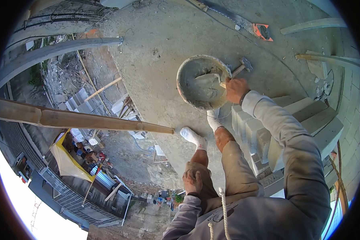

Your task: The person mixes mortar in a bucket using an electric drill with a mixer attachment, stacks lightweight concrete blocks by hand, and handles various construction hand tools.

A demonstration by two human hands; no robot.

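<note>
A round bucket [181, 80] of wet grey mortar [202, 68] stands on the concrete floor in front of my feet. My right hand [237, 90] is closed around the handle of a trowel [209, 80] at the bucket's right side. The trowel's blade lies in the mortar, coated grey, so its outline is partly hidden. My left hand [193, 183] rests on my bent knee, fingers apart and holding nothing. Just beyond my right hand lies a hammer [245, 65], its head clear of the bucket and part of its handle hidden.
Grey blocks [296, 110] are stacked beside my right leg. A handsaw [252, 27] with an orange handle lies farther ahead. On the left, the concrete slab [148, 80] ends at a drop to rubble below. A bamboo pole [80, 119] crosses that edge near my sock-covered foot [193, 136].
</note>
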